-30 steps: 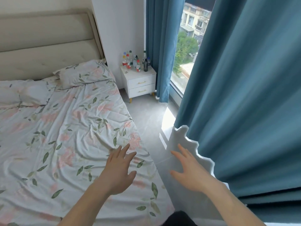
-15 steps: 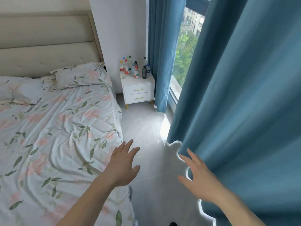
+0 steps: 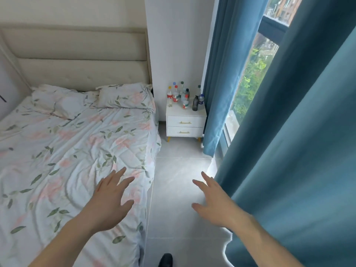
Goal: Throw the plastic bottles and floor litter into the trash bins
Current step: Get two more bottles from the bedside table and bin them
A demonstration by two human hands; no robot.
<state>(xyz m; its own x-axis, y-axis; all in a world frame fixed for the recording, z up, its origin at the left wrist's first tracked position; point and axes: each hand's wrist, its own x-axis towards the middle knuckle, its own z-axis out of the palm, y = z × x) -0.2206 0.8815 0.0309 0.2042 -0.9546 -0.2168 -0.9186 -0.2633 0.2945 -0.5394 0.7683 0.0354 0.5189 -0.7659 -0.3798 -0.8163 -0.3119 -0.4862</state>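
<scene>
Approaching stage, by the look of it: nothing gathered yet, nothing carried, no trash bins showing anywhere in view. Standing in the strip of floor (image 3: 179, 191) between the bed (image 3: 77, 151) and the blue curtain (image 3: 298, 151), facing the plastic bottles (image 3: 184, 96), which are clustered upright on the white nightstand (image 3: 185, 122) in the far corner, well apart from both hands. No floor litter discernible on the tiles showing here.

Left hand (image 3: 110, 199) hovering over the bed's near edge, fingers (image 3: 120, 173) straight and spread, holding nothing; touching the sheet or merely above it, not possible to tell. Right hand (image 3: 215, 199) reaching forward just beside the curtain's edge, fingers (image 3: 206, 177) likewise spread and released, gripping nothing; contact with the cloth not clear.

Next move probably calling for closing the gap along the aisle to the nightstand, then curling fingers round bottles one or two per hand. Bottles packed close together and differing in height, so likely needing a pick from the outer ones first to avoid toppling neighbours. Locating the bins also remaining to be done, possibly elsewhere in the room.
</scene>
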